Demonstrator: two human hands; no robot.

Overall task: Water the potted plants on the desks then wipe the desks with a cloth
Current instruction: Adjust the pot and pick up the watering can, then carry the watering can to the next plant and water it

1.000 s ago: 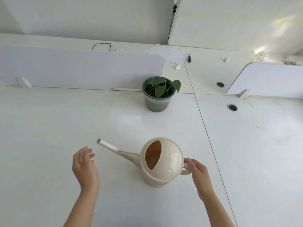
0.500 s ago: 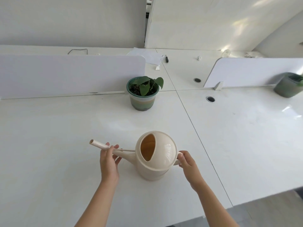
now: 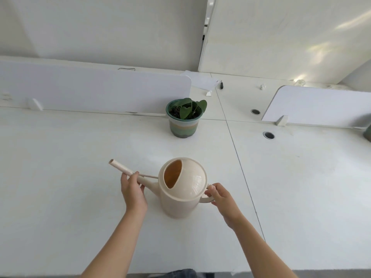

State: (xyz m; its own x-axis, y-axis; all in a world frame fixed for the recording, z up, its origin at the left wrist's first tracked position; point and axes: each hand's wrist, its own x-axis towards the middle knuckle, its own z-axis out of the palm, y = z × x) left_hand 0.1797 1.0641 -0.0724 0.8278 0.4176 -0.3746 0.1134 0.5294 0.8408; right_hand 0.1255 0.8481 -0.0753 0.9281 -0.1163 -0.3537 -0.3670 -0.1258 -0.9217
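Note:
A cream watering can [image 3: 183, 189] stands on the white desk [image 3: 70, 167], its long spout pointing left and away. My left hand [image 3: 133, 192] holds the spout from below, fingers curled round it. My right hand [image 3: 221, 198] grips the can's handle on the right side. A green-leaved plant in a green striped pot [image 3: 184, 118] stands further back on the desk, by the end of a white divider panel [image 3: 96, 91]. Part of a second pot [image 3: 367, 131] shows at the right edge.
A second divider panel [image 3: 321, 105] stands at the back right. Two round cable holes [image 3: 268, 135] lie near the seam between desks. Papers [image 3: 202, 82], a small dark object and a black cable lie on the far desks. The desk's front edge runs close to my body.
My left hand has moved in from the open desk and taken hold of the spout. My right hand has closed on the handle. The view has shifted.

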